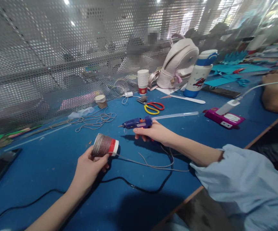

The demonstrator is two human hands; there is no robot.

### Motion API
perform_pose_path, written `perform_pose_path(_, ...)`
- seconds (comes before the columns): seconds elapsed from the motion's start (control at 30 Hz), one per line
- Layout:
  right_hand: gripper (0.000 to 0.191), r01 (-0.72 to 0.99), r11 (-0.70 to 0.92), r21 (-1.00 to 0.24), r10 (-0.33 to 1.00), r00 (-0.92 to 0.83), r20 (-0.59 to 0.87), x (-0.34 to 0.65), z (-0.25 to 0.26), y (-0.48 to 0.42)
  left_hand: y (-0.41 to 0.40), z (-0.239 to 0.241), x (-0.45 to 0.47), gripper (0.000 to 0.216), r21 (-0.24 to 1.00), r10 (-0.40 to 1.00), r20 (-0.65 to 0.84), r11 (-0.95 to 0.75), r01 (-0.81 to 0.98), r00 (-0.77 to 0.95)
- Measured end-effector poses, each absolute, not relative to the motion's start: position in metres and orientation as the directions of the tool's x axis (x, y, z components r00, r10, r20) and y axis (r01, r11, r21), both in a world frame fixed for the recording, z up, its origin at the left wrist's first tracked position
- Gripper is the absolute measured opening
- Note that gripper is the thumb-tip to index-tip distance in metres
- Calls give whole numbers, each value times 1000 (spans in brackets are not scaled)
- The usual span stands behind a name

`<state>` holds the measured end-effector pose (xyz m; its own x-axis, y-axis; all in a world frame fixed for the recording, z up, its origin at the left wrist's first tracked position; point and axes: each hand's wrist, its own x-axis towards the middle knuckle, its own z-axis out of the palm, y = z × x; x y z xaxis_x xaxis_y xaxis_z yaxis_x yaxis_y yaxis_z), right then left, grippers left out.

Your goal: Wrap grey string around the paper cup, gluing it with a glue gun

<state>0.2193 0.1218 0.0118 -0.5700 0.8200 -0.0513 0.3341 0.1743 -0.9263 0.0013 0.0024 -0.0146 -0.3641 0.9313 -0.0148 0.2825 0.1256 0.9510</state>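
Two hands full over blue counter [95,208]: L hand [90,163] clamped round cord-wrapped cup [103,144], held on its side, long axis roughly L–R, red/white end facing R. Slightly farther, to cup's R, R hand [150,131] gripping glue gun [136,123], axis also approx L–R, nozzle aimed L, near cup but apart. Scissors [147,105] beyond.

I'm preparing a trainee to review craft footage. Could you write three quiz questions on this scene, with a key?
1. What does the right hand hold?
2. True or false: cord covers the whole of the paper cup in the left hand.
3. What colours are the handles of the scissors?
A) Both blue
B) Red and yellow
C) Green and white

Key:
1. A blue glue gun, with a clear stick sticking out of its back.
2. False: a red band and a white end show.
3. B.
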Motion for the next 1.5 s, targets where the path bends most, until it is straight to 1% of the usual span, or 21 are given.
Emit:
perform_pose_path(0.17,28,553,432,-712,801,-598,22,208,0,132,2,-16,2,29,938,928,3,126,322,-373)
perform_pose_path(0.27,41,658,503,-561,790,-613,-10,212,2,134,1,-14,4,29,942,930,-2,125,311,-368)
perform_pose_path(0.33,52,720,555,-417,786,-618,-19,223,9,131,0,-12,5,31,953,929,-15,125,276,-369)
perform_pose_path(0.43,53,811,548,-206,832,-555,29,243,26,115,1,-9,6,35,971,918,-24,116,211,-395)
perform_pose_path(0.47,49,807,553,-207,829,-559,35,247,32,108,1,-8,7,35,972,914,-24,116,203,-404)
perform_pose_path(0.5,46,768,585,-261,796,-606,0,248,36,101,0,-8,8,34,972,911,-24,117,204,-412)
perform_pose_path(0.57,36,599,638,-484,666,-745,-45,241,39,87,-1,-6,9,32,966,908,-15,121,228,-419)
perform_pose_path(0.6,28,509,618,-600,619,-785,-28,234,36,82,-2,-5,10,32,961,907,-4,119,248,-421)
perform_pose_path(0.63,22,443,567,-694,625,-780,13,223,31,79,-3,-4,10,32,955,906,13,115,274,-423)
perform_pose_path(0.7,29,344,435,-832,681,-730,54,200,17,76,-5,-3,10,30,934,903,47,111,339,-426)
perform_pose_path(0.77,31,254,172,-952,697,-714,-64,179,2,78,-6,-2,10,28,911,900,77,112,397,-429)
perform_pose_path(0.8,27,212,25,-977,678,-722,-139,171,-3,79,-6,-2,9,27,902,898,90,110,417,-432)
perform_pose_path(0.87,19,191,-163,-968,613,-749,-252,163,-8,82,-5,-4,8,27,893,894,106,107,437,-436)
perform_pose_path(0.9,16,202,-167,-965,600,-756,-262,162,-9,83,-4,-4,8,27,892,892,110,105,439,-437)
perform_pose_path(0.93,15,221,-103,-970,610,-756,-237,162,-8,85,-3,-5,7,27,893,893,112,103,438,-437)
perform_pose_path(0.97,14,242,23,-970,633,-755,-174,164,-7,86,-3,-5,7,28,895,893,109,103,435,-436)
perform_pose_path(1.03,8,251,364,-897,657,-752,56,169,-3,88,-2,-4,7,30,901,897,87,115,419,-433)
perform_pose_path(1.1,4,219,649,-728,577,-765,285,173,1,89,-2,-4,8,30,911,907,40,140,388,-419)
perform_pose_path(1.17,7,170,790,-590,478,-772,418,175,5,89,-3,-5,10,29,927,925,-21,160,338,-380)
perform_pose_path(1.3,11,124,844,-521,414,-767,490,172,9,88,-6,-6,13,30,954,950,-94,171,245,-298)
perform_pose_path(1.5,8,186,814,-550,482,-745,462,173,11,90,-8,-3,15,33,950,949,-105,184,252,-298)
